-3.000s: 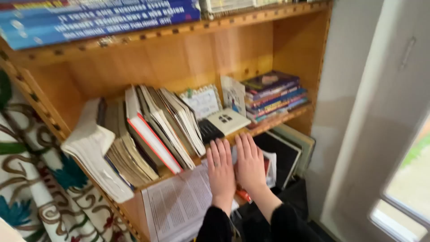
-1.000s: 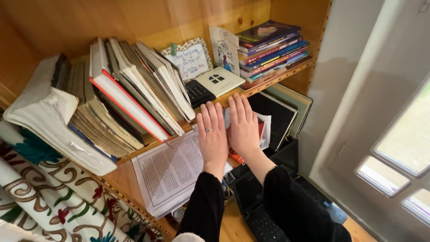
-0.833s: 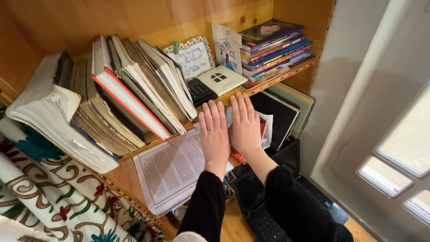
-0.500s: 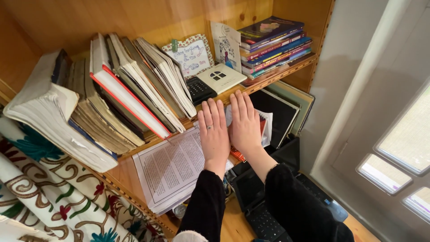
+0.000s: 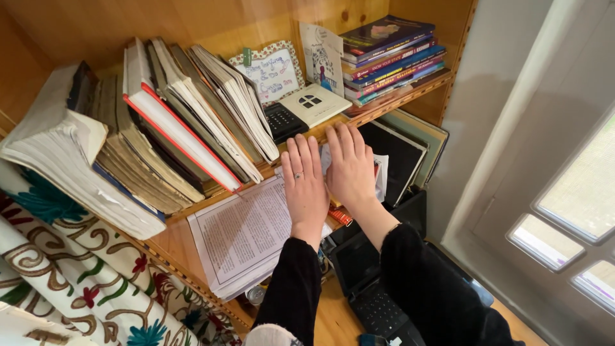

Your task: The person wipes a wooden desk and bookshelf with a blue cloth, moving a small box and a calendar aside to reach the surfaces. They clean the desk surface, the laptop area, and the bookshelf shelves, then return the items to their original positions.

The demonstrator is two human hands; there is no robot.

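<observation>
A stack of printed pages (image 5: 240, 234) lies flat on the lower shelf of a wooden bookcase (image 5: 192, 19), its near end jutting past the shelf's front edge. The person's left hand (image 5: 305, 186) rests palm-down on the right part of the pages, fingers straight and close together, a ring on one finger; it grips nothing. Just beside it, almost touching along the thumbs, the right hand (image 5: 350, 168) lies equally flat and open on white papers (image 5: 380, 176) that sit over a red-edged item (image 5: 340, 215), gripping nothing either. Both arms wear black sleeves. The fingertips of both hands reach up to the front edge of the shelf above.

On that upper shelf, just beyond the fingertips, a black calculator (image 5: 283, 120) lies beside a cream card with a small window design (image 5: 315, 104). Behind these stand a decorated card with a patterned border (image 5: 269, 70) and a second illustrated card (image 5: 322, 56). To the left, a row of books (image 5: 192, 122) leans to one side, ending in a thick worn volume (image 5: 54, 147) at the far left. At the right end, a pile of colourful books (image 5: 392, 48) lies flat.

Right of the hands on the lower level, dark flat folders (image 5: 400, 157) stand upright. Below the arms sits an open black laptop (image 5: 365, 282). A white curtain with floral embroidery (image 5: 64, 275) hangs at lower left, and a white window frame (image 5: 512, 160) fills the right.
</observation>
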